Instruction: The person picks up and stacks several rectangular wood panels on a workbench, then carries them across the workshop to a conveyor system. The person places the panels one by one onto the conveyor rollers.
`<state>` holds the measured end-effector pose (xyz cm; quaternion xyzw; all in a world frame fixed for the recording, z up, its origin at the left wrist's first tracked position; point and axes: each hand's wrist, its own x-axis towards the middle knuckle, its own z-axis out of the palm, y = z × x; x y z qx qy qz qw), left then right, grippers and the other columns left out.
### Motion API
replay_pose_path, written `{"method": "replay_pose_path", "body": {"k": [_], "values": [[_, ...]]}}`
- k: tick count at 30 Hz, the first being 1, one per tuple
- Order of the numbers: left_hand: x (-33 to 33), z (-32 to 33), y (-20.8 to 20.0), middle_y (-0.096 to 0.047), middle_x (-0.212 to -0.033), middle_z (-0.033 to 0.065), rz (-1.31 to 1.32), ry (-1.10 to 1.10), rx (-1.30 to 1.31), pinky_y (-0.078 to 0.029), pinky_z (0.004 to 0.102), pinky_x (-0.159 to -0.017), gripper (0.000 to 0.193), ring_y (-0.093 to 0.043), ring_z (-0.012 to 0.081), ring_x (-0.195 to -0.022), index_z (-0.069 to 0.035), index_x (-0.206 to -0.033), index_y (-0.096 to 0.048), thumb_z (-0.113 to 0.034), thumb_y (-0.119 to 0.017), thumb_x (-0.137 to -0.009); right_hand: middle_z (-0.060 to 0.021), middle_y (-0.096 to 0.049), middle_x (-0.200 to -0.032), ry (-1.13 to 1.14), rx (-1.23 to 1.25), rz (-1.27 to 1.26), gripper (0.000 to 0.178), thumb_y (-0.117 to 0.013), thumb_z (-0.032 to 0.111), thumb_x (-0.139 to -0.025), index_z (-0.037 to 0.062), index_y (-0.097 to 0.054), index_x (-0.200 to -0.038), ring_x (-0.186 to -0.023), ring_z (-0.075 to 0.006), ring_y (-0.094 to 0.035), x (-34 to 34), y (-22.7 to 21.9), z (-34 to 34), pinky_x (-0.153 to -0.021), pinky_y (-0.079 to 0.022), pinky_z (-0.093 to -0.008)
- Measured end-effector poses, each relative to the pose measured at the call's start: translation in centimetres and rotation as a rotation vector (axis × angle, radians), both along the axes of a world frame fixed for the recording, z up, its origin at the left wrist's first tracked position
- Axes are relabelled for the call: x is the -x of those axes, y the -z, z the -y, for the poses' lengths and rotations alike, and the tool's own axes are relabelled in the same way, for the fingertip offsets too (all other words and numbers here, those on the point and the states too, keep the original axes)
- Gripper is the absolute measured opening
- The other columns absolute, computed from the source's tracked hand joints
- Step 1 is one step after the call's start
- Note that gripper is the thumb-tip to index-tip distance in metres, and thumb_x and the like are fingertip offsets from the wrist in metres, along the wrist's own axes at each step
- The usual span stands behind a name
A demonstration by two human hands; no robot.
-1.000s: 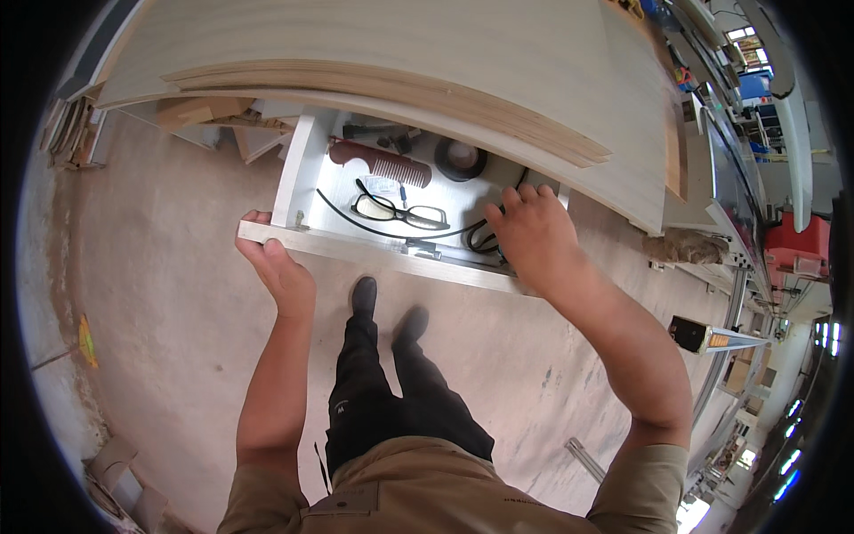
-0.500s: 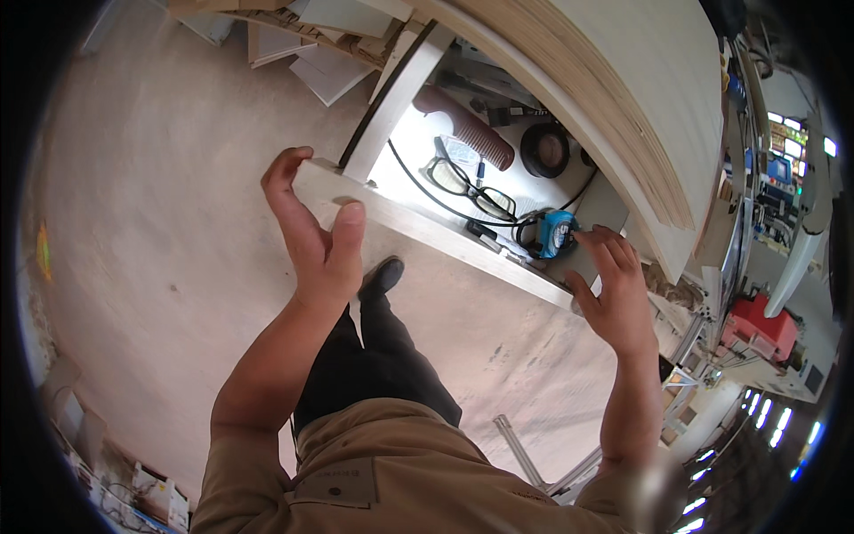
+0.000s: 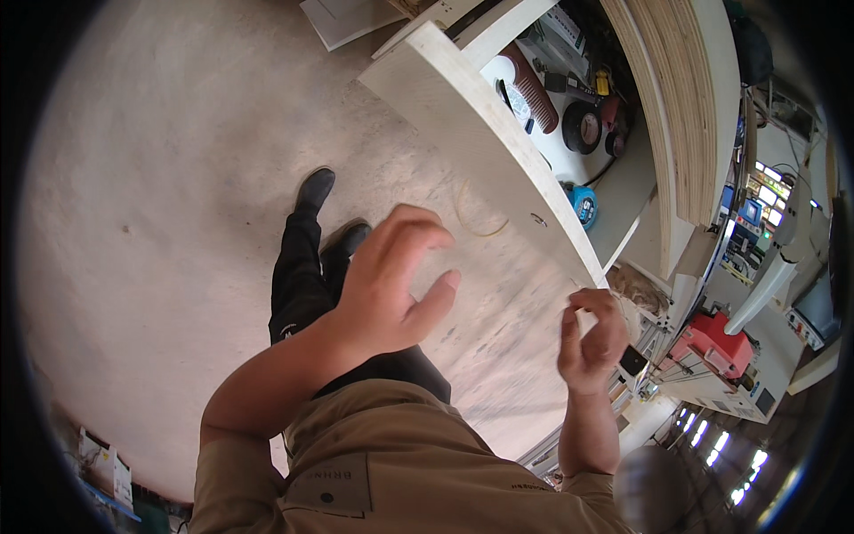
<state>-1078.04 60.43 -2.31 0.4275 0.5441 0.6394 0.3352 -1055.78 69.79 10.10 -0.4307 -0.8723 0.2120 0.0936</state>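
Observation:
A pale wooden drawer (image 3: 480, 116) stands pulled out of a bench, its contents partly hidden by the front panel. My left hand (image 3: 382, 289) hangs in the air in front of it, fingers bent, thumb apart, nothing held. Close to the panel's near right end is my right hand (image 3: 594, 349), loosely curled with a gap between thumb and fingers; I see nothing in it. Inside lie a brown comb (image 3: 535, 91), a black tape roll (image 3: 582, 127), a blue round object (image 3: 583, 206) and a small yellow item (image 3: 603, 83).
Thick layered boards (image 3: 672, 107) form the bench edge above the drawer. White panels (image 3: 347, 20) lean at the far left of it. A red machine part (image 3: 716, 343) stands at the right. Below me are my feet (image 3: 316, 189) on a concrete floor (image 3: 169, 196).
Both hands have come away from the drawer front and moved down. The view has turned and shifted; the drawer now appears farther right, with less of its inside showing and the glasses mostly hidden.

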Motion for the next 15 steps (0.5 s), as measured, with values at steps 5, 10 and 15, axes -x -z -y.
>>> {"method": "replay_pose_path", "body": {"k": [5, 10, 15], "values": [[-1.9, 3.3, 0.9, -0.056, -0.097, 0.015, -0.016, 0.091, 0.084, -0.048, 0.0335, -0.072, 0.026, -0.058, 0.028, -0.08, 0.0, -0.1, -0.055, -0.003, -0.067, -0.077, -0.0129, -0.066, -0.09, -0.08, 0.129, 0.148, 0.019, -0.068, -0.002, -0.075, 0.0033, -0.065, -0.093, -0.08, -0.0308, -0.062, 0.4, 2.4, 1.5, -0.071, -0.05, -0.0369], [-2.0, 6.6, 1.6, -0.057, -0.096, 0.0134, -0.057, 0.075, 0.193, -0.049, 0.0341, -0.068, 0.026, -0.059, 0.0273, -0.079, -0.001, -0.099, -0.055, -0.004, -0.068, -0.077, -0.014, -0.066, -0.092, -0.105, 0.132, 0.16, 0.02, -0.068, 0.001, -0.076, 0.0037, -0.065, -0.096, -0.085, -0.0336, -0.063, 0.6, 3.9, 0.6, -0.075, -0.05, -0.0397], [-2.2, 8.4, 2.2, -0.057, -0.096, 0.0133, -0.065, 0.048, 0.288, -0.05, 0.0329, -0.066, 0.024, -0.06, 0.0262, -0.076, -0.001, -0.099, -0.055, -0.003, -0.068, -0.078, -0.0145, -0.067, -0.095, -0.161, 0.101, 0.192, 0.021, -0.068, 0.002, -0.077, 0.0035, -0.064, -0.098, -0.089, -0.0332, -0.063, 0.9, 4.8, -0.8, -0.078, -0.051, -0.0399]]}}
